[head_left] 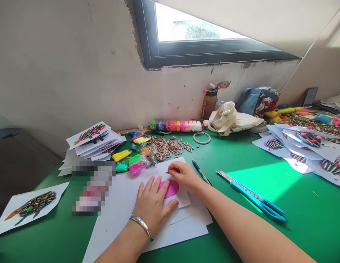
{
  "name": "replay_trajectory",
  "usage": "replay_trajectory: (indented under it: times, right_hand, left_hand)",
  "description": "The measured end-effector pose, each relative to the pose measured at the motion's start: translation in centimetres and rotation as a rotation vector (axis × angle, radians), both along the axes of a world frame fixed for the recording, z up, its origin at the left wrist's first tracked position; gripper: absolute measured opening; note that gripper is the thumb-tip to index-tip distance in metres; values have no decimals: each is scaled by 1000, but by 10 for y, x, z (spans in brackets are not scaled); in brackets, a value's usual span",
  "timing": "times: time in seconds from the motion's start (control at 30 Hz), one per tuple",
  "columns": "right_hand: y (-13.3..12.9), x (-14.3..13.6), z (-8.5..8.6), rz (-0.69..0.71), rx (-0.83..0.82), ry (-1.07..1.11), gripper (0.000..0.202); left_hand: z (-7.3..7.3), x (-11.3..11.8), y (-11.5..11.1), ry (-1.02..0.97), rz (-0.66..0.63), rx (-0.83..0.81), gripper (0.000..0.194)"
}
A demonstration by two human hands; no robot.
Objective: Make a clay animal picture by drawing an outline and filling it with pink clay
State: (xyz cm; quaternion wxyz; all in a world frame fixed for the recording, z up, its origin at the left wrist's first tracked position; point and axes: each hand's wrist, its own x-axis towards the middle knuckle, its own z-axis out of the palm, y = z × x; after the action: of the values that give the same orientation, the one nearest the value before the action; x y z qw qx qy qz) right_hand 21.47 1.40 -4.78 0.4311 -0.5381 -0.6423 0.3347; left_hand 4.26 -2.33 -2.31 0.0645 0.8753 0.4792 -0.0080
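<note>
My left hand (152,202) lies flat with fingers spread on a small white card (183,200), a silver bangle at its wrist. Under its fingers shows a flat pink clay shape (172,189), partly covered. Just above the clay, my right hand (183,175) is pinched on a small, dark, pointed sunflower seed (167,172). The card rests on larger white sheets (120,215). Beyond the hands lies a pile of striped sunflower seeds (166,146), and beside it are small bags of coloured clay, including a yellow one (121,155) and a pink one (137,169).
Right of my hands lie a black pen (199,170) and a blue utility knife (252,195). Seed-decorated cards are stacked at left (95,142) and right (301,142). A tape roll (201,137), clay tubs (177,126), a bottle (209,104) and a cloth bag (227,120) line the wall.
</note>
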Motion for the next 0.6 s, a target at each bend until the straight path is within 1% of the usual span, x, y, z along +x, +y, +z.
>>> replay_trajectory:
  times: [0.2, 0.4, 0.6]
  right_hand:
    - [0, 1, -2, 6, 8, -3, 12]
    - [0, 2, -3, 11, 9, 9, 13]
    - [0, 1, -3, 10, 1, 18, 12]
  left_hand:
    - [3, 6, 1, -14, 27, 10, 53]
    - [0, -1, 2, -54, -5, 1, 62]
    - [1, -3, 4, -37, 7, -6, 58]
